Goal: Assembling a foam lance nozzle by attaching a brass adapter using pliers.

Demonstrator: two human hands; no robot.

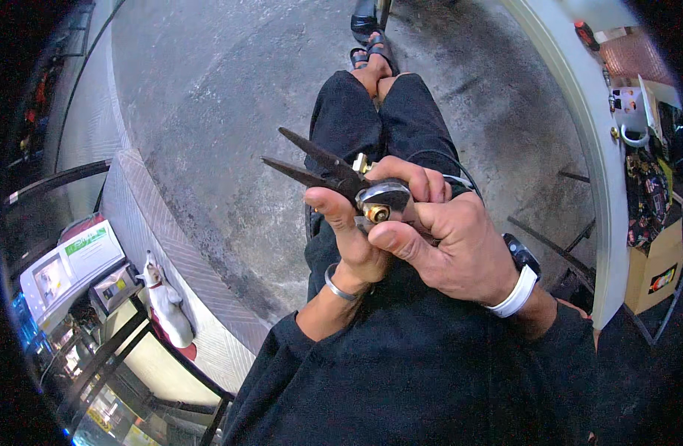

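Above my lap, both hands are closed around a pair of shears with dark, tapered blades spread apart and pointing up-left. Its shiny metal head carries a brass-coloured pivot nut. My left hand, a metal bangle at its wrist, supports the shears from the left, thumb raised beside the blades. From the right, my right hand grips them, thumb near the pivot nut. A small brass fitting shows just behind the blades, next to curled fingertips. The handles are mostly hidden by my hands.
My legs in dark trousers stretch over a grey concrete floor. At right, a white-edged table bears a cardboard box and a red-handled tool. A white animal with a red collar lies at left.
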